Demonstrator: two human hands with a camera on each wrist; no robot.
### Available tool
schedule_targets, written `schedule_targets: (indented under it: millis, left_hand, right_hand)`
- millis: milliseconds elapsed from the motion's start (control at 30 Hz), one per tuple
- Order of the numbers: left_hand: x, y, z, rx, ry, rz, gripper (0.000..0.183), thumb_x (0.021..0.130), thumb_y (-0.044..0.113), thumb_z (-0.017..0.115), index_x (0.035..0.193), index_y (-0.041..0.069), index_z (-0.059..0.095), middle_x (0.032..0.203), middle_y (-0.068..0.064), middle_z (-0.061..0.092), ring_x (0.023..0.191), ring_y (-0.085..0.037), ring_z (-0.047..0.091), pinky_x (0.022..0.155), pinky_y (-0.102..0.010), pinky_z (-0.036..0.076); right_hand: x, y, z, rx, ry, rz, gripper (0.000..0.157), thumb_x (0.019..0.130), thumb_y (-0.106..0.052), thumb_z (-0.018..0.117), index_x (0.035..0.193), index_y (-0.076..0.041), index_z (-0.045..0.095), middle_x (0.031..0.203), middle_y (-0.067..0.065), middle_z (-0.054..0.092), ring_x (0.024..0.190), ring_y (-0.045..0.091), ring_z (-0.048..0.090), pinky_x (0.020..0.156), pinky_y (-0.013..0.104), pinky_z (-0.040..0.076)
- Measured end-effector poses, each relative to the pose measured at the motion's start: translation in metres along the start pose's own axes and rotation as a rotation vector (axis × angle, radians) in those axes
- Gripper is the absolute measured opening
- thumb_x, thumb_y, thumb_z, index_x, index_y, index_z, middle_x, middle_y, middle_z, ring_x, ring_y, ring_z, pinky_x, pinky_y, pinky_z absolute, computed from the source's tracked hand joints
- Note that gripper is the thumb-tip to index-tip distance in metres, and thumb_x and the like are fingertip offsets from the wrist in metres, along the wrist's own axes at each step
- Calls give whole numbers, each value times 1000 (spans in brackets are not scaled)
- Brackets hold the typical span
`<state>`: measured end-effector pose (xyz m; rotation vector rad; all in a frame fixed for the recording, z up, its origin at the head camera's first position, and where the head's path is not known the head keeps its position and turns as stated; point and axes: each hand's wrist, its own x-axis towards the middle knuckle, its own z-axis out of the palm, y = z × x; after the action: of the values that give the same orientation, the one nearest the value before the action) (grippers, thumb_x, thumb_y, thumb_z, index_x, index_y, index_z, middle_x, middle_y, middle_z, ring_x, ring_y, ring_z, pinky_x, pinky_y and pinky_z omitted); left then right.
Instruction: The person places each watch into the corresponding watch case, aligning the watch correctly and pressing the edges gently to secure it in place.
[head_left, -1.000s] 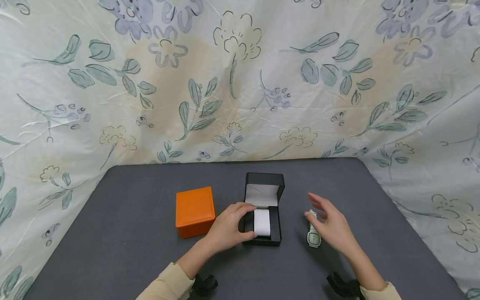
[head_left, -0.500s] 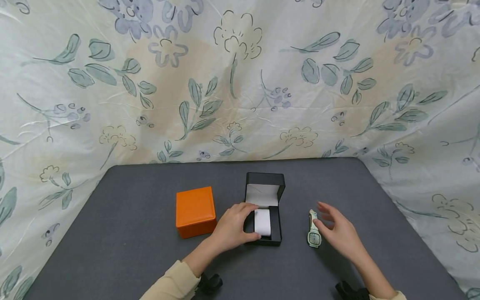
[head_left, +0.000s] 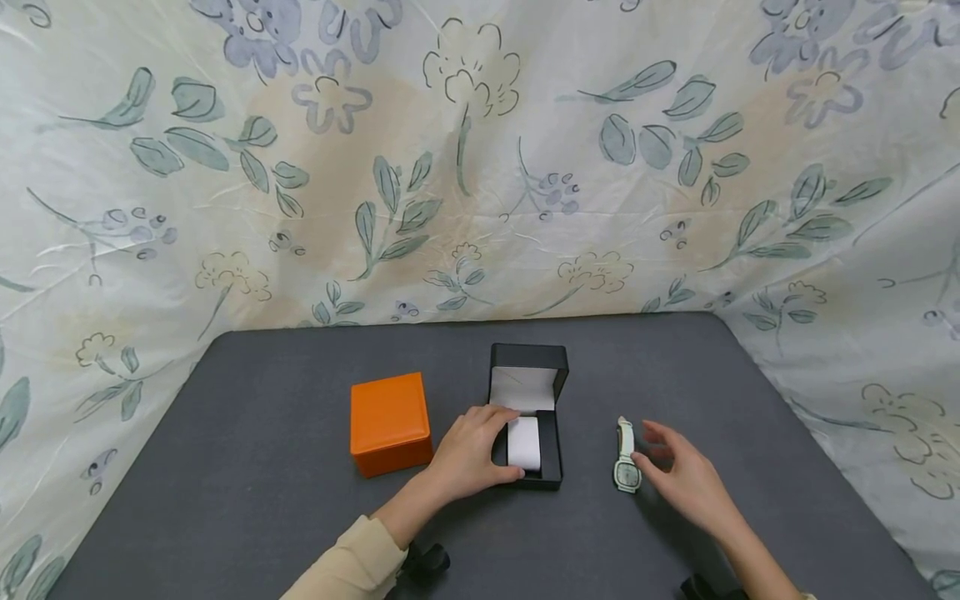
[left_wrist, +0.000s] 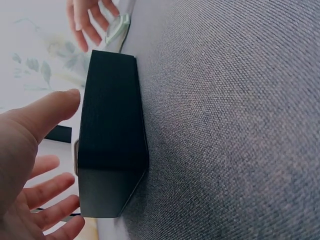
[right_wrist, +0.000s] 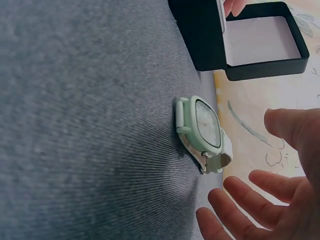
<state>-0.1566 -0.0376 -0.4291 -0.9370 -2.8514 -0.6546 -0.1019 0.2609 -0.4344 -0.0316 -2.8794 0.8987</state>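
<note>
A black watch box [head_left: 550, 450] stands open on the grey table, its lid raised and a white cushion [head_left: 523, 443] inside. Over the box's left side hovers my left hand [head_left: 467, 454], thumb and fingers spread, the fingertips close to the cushion. In the left wrist view its thumb and fingers [left_wrist: 50, 192] appear loose beside the box wall; whether they touch it I cannot tell. A pale green wristwatch [head_left: 627, 458] lies face up right of the box. My right hand [head_left: 690, 483] is just right of the watch, fingers relaxed, holding nothing; the right wrist view shows it apart from the watch [right_wrist: 206, 127].
An orange box [head_left: 390, 423], closed, sits left of the black box, near my left forearm. The grey tabletop [head_left: 262, 467] ends at the back against a floral cloth [head_left: 480, 167], which also hangs along both sides.
My right hand has drawn back from over the watch, to the right and nearer me, uncovering it. My left hand has shifted slightly right over the box. Watch and boxes stay put.
</note>
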Motion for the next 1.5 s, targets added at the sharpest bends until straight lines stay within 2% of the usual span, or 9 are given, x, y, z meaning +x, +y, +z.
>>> schedule_targets:
  millis: [167, 400, 600, 1100, 1500]
  left_hand:
    - [2, 0, 1, 11, -5, 6, 71, 70, 47, 75, 129, 14, 52, 128, -2, 52, 116, -22, 47, 97, -40, 39]
    - [5, -1, 1, 22, -19, 11, 70, 70, 46, 75, 128, 15, 53, 127, -2, 53, 114, -22, 47, 96, -40, 40]
    - [7, 0, -1, 20, -32, 18, 68, 70, 45, 75, 127, 13, 55, 127, -3, 53, 113, -22, 47, 95, -40, 40]
    - [9, 1, -3, 58, -68, 16, 68, 72, 48, 73, 128, 14, 54, 126, -3, 53, 113, -21, 46, 95, -39, 39]
    - [13, 2, -4, 120, -86, 22, 66, 71, 46, 74, 126, 14, 55, 124, -2, 55, 110, -20, 46, 95, -37, 39]
  right_hand:
    - [-4, 2, 3, -9, 3, 19, 52, 84, -31, 65, 125, -1, 52, 108, 17, 62, 91, 30, 64, 76, 48, 49]
    - [-8, 4, 8, -14, 18, 15, 40, 82, -26, 69, 113, -2, 60, 94, 6, 65, 80, 19, 65, 68, 36, 49]
    - [-8, 3, 11, -37, -16, 49, 40, 81, -28, 69, 112, -3, 61, 88, 2, 63, 75, 13, 60, 63, 31, 45]
    - [-6, -1, 12, -42, -101, 126, 32, 82, -28, 67, 100, -2, 61, 79, -2, 58, 70, 10, 55, 60, 28, 41]
    - [-5, 0, 12, -34, -117, 118, 24, 82, -21, 65, 95, -2, 62, 75, -3, 59, 67, 10, 55, 57, 27, 41]
